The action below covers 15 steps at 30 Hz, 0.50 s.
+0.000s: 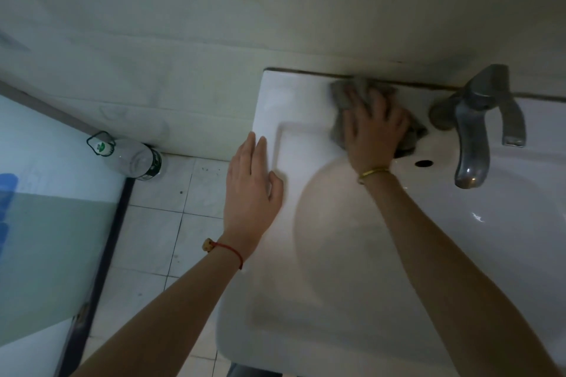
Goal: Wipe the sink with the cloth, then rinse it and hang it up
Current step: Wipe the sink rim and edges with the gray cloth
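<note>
A white ceramic sink (294, 92) is fixed against the wall. A grey cloth (340, 98) lies on its back ledge, left of the metal tap (471, 131). My right hand (373, 128) presses flat on the cloth with spread fingers, covering most of it. My left hand (251, 190) rests flat on the sink's left rim, fingers straight, holding nothing. Below the tap the small overflow hole (424, 163) shows in the basin wall.
A clear plastic bottle (131, 156) with a green label stands on the tiled floor (159, 223) in the corner left of the sink. A glass panel with a dark frame (101, 242) runs along the left side. The wall rises right behind the sink.
</note>
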Available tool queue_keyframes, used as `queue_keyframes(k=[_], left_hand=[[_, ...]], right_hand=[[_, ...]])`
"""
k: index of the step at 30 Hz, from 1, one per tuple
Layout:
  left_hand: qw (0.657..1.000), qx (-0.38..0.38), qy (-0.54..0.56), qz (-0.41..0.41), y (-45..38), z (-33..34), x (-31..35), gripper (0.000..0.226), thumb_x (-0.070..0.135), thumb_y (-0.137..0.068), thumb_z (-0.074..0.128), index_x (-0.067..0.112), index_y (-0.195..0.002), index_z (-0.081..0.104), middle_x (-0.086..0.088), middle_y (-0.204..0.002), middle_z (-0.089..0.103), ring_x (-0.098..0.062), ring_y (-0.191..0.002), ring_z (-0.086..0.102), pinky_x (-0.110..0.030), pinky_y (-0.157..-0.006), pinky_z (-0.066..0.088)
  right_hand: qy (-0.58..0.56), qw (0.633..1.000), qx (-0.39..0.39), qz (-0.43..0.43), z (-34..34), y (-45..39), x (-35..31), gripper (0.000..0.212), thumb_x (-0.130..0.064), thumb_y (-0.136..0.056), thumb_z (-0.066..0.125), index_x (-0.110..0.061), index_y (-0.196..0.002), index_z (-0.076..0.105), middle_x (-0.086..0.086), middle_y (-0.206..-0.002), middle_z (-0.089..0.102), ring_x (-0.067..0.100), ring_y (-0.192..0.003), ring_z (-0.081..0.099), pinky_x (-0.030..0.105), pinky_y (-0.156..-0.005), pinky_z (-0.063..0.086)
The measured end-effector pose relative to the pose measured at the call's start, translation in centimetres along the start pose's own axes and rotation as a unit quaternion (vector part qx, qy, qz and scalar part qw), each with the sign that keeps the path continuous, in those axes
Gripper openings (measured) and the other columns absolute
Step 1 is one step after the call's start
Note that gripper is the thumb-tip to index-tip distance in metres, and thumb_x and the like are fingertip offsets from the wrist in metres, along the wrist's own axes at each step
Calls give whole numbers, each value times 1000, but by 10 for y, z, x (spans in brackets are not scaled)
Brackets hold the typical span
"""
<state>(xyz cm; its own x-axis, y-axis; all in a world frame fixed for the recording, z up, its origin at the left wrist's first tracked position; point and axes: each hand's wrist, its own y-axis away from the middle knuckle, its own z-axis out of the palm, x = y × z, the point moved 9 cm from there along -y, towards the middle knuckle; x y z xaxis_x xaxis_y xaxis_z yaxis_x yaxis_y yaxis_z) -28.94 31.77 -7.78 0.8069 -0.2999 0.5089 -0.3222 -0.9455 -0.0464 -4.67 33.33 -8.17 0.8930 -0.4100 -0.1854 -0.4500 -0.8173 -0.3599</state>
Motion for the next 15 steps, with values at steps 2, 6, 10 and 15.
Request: queue_keyframes(k=[2, 6, 10, 15], left_hand=[[1000, 4, -4, 4, -1, 0, 0, 57, 15, -95, 49, 4, -149, 34, -13, -158, 30, -26, -146, 27, -44, -120, 28], [1000, 0, -7, 1, 0, 1, -3, 58, 19, -96, 49, 6, -149, 33, -11, -159, 29, -24, -147, 26, -43, -121, 26], [1000, 0, 0, 3, 0, 0, -2, 58, 18, -96, 49, 7, -150, 33, -10, -160, 27, -24, -147, 25, -42, -121, 25], [1000, 0, 4, 0, 1, 0, 0, 57, 15, -95, 48, 4, -149, 33, -12, -159, 28, -25, -147, 25, -43, -120, 27]], right_hand=[[-19, 993, -23, -118, 11, 5, -58, 43, -44, -94, 42, -30, -131, 56, 7, -135, 55, 40, -117, 50, 50, -97, 34], [-10, 963, -88, -254, 21, 7, -70, 49, -51, -99, 31, -39, -147, 33, 0, -148, 42, 32, -126, 40, 44, -98, 31], [2, 991, -52, -123, 5, -7, 26, 46, -49, -100, 35, -29, -140, 46, 10, -143, 47, 41, -122, 46, 48, -100, 33], [-23, 999, -9, -37, 6, 1, -44, 40, -43, -95, 42, -31, -130, 57, 8, -132, 57, 40, -112, 52, 49, -92, 38]])
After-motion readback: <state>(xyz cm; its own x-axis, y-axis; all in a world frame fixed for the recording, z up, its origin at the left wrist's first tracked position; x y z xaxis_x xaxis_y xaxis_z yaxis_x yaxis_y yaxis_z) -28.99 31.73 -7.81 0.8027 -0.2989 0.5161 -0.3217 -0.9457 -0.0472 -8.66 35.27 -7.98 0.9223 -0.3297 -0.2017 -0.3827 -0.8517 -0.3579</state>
